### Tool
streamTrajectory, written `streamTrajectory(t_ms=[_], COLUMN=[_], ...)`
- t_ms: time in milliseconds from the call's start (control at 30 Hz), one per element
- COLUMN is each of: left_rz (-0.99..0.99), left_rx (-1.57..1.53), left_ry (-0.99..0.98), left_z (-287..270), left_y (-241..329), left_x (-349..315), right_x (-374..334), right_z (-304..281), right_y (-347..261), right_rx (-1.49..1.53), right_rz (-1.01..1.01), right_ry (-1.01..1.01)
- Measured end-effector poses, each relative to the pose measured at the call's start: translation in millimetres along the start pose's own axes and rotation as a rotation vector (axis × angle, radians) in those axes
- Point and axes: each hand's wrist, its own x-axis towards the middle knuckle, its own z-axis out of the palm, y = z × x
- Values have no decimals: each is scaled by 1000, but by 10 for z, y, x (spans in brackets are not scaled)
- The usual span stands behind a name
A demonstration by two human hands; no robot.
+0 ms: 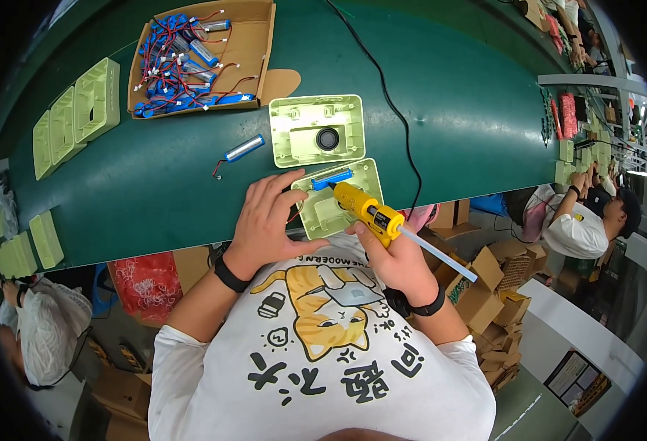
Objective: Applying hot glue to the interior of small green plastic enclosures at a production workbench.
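Observation:
My right hand (395, 262) is wrapped round a yellow hot glue gun (360, 203), with a pale glue stick (441, 256) poking out of its back end. The gun's nozzle points at a blue cylindrical battery (331, 179) lying along the far wall inside a light green plastic housing half (322, 220). My left hand (259, 224) grips that housing by its left side, thumb at the near edge and fingers over the far-left corner. Just beyond stands a second green housing half (286, 131) with a round black speaker (327, 139) in it. A loose wired battery (245, 148) lies to its left.
A cardboard box (264, 44) of wired blue batteries sits at the far left. More green housings (95, 99) stand on the green table (477, 140) to the left. A black cable (389, 95) crosses it. Co-workers sit at both sides; cardboard boxes (481, 309) pile up below right.

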Motion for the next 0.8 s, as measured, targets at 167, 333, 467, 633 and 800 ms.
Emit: streamTrajectory(t_ms=[167, 333, 467, 633, 800], left_rz=[3, -31, -38, -26, 86], left_rx=[54, -89, -308, -413, -380], left_ry=[-13, -65, -116, -123, -139], left_z=[8, 44, 179, 817, 1267], left_y=[37, 140, 282, 547, 685], left_x=[-17, 114, 427, 1083, 1589], right_x=[11, -127, -220, -336, -427], right_z=[-48, -230, -486, -560, -492], right_y=[-11, 13, 163, 314, 437], right_rx=[-53, 257, 878, 1053, 1155], right_rz=[-19, 147, -159, -287, -292], right_ry=[27, -66, -15, 84, 43])
